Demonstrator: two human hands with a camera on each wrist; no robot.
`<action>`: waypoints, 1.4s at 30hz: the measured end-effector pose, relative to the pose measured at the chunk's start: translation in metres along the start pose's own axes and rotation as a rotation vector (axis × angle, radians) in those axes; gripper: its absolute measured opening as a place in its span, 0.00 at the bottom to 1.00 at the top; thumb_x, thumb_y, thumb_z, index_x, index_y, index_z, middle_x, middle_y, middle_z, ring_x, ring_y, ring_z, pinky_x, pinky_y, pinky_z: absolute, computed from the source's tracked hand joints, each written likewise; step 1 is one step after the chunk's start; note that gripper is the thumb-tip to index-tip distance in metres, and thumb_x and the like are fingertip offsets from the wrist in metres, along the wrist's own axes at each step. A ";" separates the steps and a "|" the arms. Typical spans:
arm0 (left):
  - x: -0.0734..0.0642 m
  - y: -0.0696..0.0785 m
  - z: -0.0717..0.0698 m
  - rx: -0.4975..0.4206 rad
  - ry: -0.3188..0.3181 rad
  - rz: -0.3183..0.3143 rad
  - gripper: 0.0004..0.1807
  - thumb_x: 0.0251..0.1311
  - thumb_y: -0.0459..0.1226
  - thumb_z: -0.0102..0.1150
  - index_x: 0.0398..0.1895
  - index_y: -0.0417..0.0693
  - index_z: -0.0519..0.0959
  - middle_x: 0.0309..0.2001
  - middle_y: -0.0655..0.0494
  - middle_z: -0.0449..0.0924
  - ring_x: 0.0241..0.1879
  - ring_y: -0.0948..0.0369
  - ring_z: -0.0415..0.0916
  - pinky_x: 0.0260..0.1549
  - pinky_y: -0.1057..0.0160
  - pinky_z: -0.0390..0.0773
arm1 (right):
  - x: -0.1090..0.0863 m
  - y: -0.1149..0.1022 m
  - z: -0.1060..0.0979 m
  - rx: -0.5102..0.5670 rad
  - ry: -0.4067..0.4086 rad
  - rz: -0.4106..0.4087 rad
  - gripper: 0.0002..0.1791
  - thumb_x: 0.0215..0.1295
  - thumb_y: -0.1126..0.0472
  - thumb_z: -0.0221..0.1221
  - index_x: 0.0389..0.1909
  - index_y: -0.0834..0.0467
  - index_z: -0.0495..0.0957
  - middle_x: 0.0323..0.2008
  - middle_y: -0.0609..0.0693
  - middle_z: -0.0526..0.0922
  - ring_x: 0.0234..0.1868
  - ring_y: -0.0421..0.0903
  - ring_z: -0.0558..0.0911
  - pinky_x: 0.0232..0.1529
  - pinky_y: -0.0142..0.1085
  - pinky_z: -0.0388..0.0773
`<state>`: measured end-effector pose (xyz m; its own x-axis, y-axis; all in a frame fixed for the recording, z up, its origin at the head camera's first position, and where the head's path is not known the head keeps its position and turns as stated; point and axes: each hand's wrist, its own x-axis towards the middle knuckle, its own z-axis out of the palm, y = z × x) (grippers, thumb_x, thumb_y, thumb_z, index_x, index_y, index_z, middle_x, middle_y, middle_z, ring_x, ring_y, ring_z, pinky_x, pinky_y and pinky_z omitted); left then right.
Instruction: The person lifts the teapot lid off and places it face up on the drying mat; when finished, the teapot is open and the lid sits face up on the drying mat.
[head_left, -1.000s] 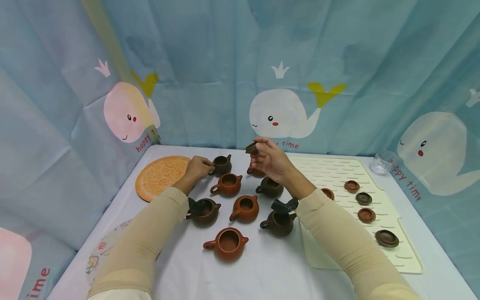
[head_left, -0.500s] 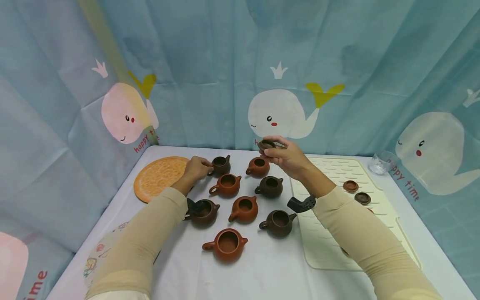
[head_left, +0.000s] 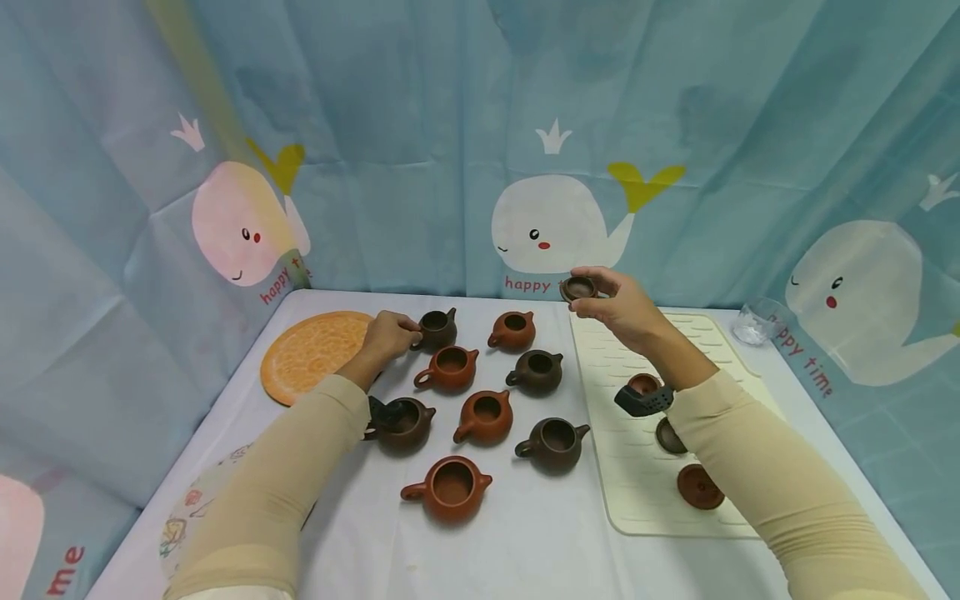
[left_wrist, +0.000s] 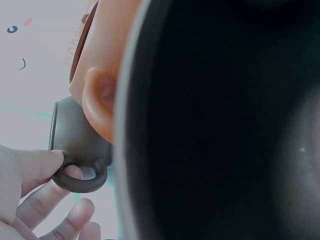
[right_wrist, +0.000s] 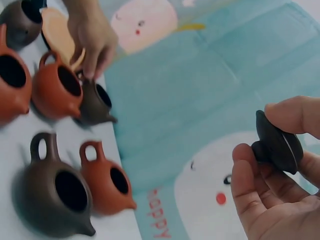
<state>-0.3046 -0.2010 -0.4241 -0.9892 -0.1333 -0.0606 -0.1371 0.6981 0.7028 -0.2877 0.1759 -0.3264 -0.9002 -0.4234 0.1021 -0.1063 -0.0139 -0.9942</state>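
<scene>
At the back left, my left hand (head_left: 388, 336) pinches the looped handle of a small dark brown teapot (head_left: 438, 332), which stands lidless on the white cloth. The left wrist view shows thumb and fingertips on that handle (left_wrist: 82, 186). My right hand (head_left: 628, 310) holds a dark teapot lid (head_left: 579, 288) by its edge, raised above the mat's far end. Its underside faces my head camera; in the right wrist view the lid's knob (right_wrist: 258, 150) points left. Closest to the pinched teapot are a reddish teapot (head_left: 452, 369) and another reddish one (head_left: 512, 331).
Several more open teapots stand nearby, including a dark one (head_left: 553, 444) and a reddish one (head_left: 452, 490). A cream ridged mat (head_left: 630, 504) at right bears lids, among them a reddish lid (head_left: 701, 487). An orange round mat (head_left: 307, 358) lies left; a clear glass (head_left: 757, 323) stands back right.
My right hand has moved right with the dark lid, away from the back reddish teapot to above the mat, and the lid's underside has turned into view. My left hand stays on the teapot handle.
</scene>
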 end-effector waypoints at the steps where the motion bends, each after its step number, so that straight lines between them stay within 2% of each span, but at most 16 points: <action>1: 0.000 0.000 0.000 0.003 0.003 0.002 0.07 0.60 0.35 0.63 0.38 0.43 0.86 0.41 0.48 0.81 0.43 0.52 0.72 0.41 0.55 0.72 | -0.001 0.001 -0.004 -0.019 0.003 0.001 0.31 0.62 0.75 0.58 0.66 0.66 0.62 0.55 0.59 0.68 0.50 0.49 0.75 0.48 0.38 0.73; 7: 0.000 0.000 -0.001 0.004 0.010 0.012 0.06 0.60 0.35 0.63 0.38 0.42 0.86 0.40 0.47 0.81 0.43 0.52 0.72 0.41 0.54 0.72 | -0.005 0.005 -0.026 -0.132 0.033 -0.002 0.30 0.65 0.71 0.59 0.67 0.65 0.63 0.52 0.55 0.72 0.47 0.47 0.76 0.45 0.36 0.74; 10: -0.001 0.000 0.000 -0.003 0.009 0.010 0.06 0.60 0.35 0.63 0.38 0.42 0.85 0.41 0.47 0.81 0.43 0.52 0.72 0.42 0.54 0.72 | -0.008 0.009 -0.039 -0.189 0.047 0.016 0.30 0.65 0.70 0.60 0.67 0.65 0.63 0.54 0.57 0.71 0.47 0.47 0.75 0.42 0.37 0.73; 15: -0.001 0.001 0.000 -0.012 0.008 0.003 0.06 0.60 0.35 0.63 0.38 0.42 0.85 0.41 0.47 0.81 0.45 0.52 0.72 0.44 0.53 0.71 | -0.015 0.021 -0.061 -0.283 0.065 0.092 0.31 0.66 0.71 0.58 0.69 0.66 0.60 0.59 0.63 0.67 0.48 0.48 0.73 0.39 0.37 0.72; 23: -0.001 0.000 0.000 -0.015 0.007 0.004 0.06 0.60 0.34 0.63 0.37 0.42 0.85 0.40 0.47 0.81 0.43 0.52 0.72 0.41 0.55 0.72 | -0.024 0.048 -0.088 -0.348 0.091 0.215 0.32 0.66 0.71 0.57 0.70 0.63 0.60 0.63 0.64 0.64 0.54 0.53 0.72 0.44 0.41 0.73; 30: 0.000 0.000 0.001 -0.017 0.008 0.008 0.06 0.60 0.34 0.63 0.37 0.42 0.85 0.40 0.48 0.82 0.42 0.52 0.72 0.41 0.54 0.72 | -0.028 0.067 -0.098 -0.376 0.097 0.264 0.32 0.65 0.71 0.58 0.69 0.63 0.61 0.62 0.65 0.66 0.54 0.56 0.72 0.53 0.56 0.67; 32: 0.000 -0.001 0.002 -0.015 0.009 0.012 0.06 0.60 0.34 0.64 0.37 0.42 0.86 0.39 0.48 0.82 0.43 0.52 0.72 0.42 0.54 0.72 | -0.029 0.072 -0.101 -0.386 0.099 0.281 0.32 0.64 0.70 0.58 0.69 0.63 0.61 0.61 0.65 0.65 0.53 0.57 0.72 0.53 0.58 0.66; 36: 0.001 -0.002 0.003 -0.013 0.007 0.019 0.06 0.60 0.34 0.64 0.37 0.42 0.86 0.40 0.48 0.82 0.43 0.52 0.73 0.42 0.54 0.72 | -0.030 0.083 -0.106 -0.420 0.089 0.300 0.32 0.63 0.72 0.57 0.68 0.65 0.62 0.59 0.68 0.65 0.51 0.59 0.72 0.51 0.58 0.68; 42: 0.001 -0.001 0.002 -0.005 0.015 0.016 0.06 0.59 0.34 0.64 0.37 0.42 0.86 0.39 0.48 0.82 0.43 0.52 0.72 0.41 0.54 0.72 | -0.029 0.096 -0.110 -0.536 0.071 0.311 0.33 0.58 0.74 0.56 0.67 0.69 0.62 0.55 0.70 0.67 0.46 0.58 0.72 0.43 0.51 0.74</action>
<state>-0.3051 -0.2004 -0.4264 -0.9904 -0.1330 -0.0386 -0.1211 0.6969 0.7069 -0.3182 0.2868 -0.4215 -0.9469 -0.2732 -0.1695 -0.0153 0.5648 -0.8251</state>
